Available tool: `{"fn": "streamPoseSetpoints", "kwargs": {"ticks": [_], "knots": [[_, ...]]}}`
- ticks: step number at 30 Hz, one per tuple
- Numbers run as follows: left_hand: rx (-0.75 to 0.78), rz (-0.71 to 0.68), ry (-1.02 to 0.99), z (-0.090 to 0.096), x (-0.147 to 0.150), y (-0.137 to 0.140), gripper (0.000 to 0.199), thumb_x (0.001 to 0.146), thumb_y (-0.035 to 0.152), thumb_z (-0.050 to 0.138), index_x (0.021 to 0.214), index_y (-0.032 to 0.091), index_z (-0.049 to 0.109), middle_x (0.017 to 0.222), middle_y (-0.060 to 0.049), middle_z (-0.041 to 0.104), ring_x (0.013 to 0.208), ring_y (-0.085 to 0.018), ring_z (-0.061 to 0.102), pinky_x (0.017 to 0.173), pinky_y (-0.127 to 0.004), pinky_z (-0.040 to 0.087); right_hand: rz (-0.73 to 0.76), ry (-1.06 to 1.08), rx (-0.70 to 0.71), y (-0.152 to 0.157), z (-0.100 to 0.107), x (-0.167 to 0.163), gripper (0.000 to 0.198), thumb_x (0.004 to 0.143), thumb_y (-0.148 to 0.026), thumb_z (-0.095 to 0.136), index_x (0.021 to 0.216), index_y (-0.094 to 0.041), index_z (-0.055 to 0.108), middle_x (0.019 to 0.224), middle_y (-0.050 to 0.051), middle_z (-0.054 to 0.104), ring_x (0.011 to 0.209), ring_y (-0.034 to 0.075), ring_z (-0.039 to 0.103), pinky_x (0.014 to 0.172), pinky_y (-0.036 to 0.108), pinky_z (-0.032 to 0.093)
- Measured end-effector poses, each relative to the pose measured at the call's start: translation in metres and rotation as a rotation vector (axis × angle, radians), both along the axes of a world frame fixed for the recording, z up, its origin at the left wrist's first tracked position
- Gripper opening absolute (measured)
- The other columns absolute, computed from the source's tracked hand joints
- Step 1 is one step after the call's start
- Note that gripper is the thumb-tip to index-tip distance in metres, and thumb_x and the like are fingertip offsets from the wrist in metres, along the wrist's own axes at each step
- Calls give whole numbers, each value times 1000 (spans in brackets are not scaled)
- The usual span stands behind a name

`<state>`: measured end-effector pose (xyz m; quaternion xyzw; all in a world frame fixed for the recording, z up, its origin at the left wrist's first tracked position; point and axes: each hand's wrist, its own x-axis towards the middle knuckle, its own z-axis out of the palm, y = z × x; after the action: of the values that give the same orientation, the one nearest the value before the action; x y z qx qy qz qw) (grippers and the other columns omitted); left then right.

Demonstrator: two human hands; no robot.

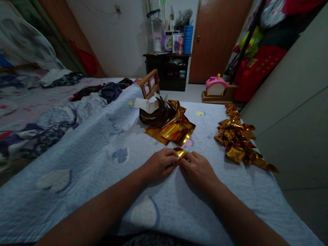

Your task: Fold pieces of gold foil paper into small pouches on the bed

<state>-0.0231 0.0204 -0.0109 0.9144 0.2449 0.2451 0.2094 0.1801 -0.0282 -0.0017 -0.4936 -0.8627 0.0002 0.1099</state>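
Note:
Between my two hands is a small piece of shiny gold foil paper point(179, 152), partly folded and largely covered by my fingers. My left hand point(162, 164) pinches its left side, with the fingers curled. From the right, my right hand point(197, 167) grips the other side, thumb and fingertips close to those of the left. Just beyond the hands lie flat gold foil sheets point(176, 131), spread beside a thick curved stack of paper point(156, 114) with pale edges sticking up. A heap of folded gold foil pieces point(234, 136) rests to the right.
A blue quilt point(120, 191) with heart shapes covers the bed under my hands. Rumpled clothes point(110, 91) lie to the left. A wooden bed rail point(151, 83) stands behind the paper stack. Farther off are a dark cabinet point(166, 77) and a pink toy point(216, 85).

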Motion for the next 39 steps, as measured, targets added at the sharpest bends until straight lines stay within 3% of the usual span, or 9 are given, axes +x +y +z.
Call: {"fn": "streamPoseSetpoints", "kwargs": {"ticks": [11,20,30,39], "knots": [[26,42,-18,0,4,-2,21,90,13,60,108,19,69,107,-9,70,100,-22,64,88,-36,55,-28,-46,-42,3,4,-3,21,97,-17,57,110,-18,73,108,12,72,89,24,62,74,35,46],[50,60,-74,-2,5,1,14,96,17,57,98,19,71,97,-6,73,92,-18,68,83,-30,55,-46,-14,-42,2,3,-5,18,96,-20,59,108,-17,72,107,12,71,90,25,62,75,35,46],[120,119,-13,-9,7,-2,23,102,28,55,89,18,71,88,-5,75,83,-18,71,75,-27,54,-54,-63,4,-1,-2,-7,21,94,-13,61,110,-19,72,108,11,71,86,24,61,70,34,45],[216,108,-1,-13,6,-3,26,103,32,53,88,19,70,79,-3,74,73,-17,69,69,-27,50,-56,7,25,-2,-3,-2,13,94,-11,62,99,-18,72,96,8,69,83,22,60,70,32,44]]}}
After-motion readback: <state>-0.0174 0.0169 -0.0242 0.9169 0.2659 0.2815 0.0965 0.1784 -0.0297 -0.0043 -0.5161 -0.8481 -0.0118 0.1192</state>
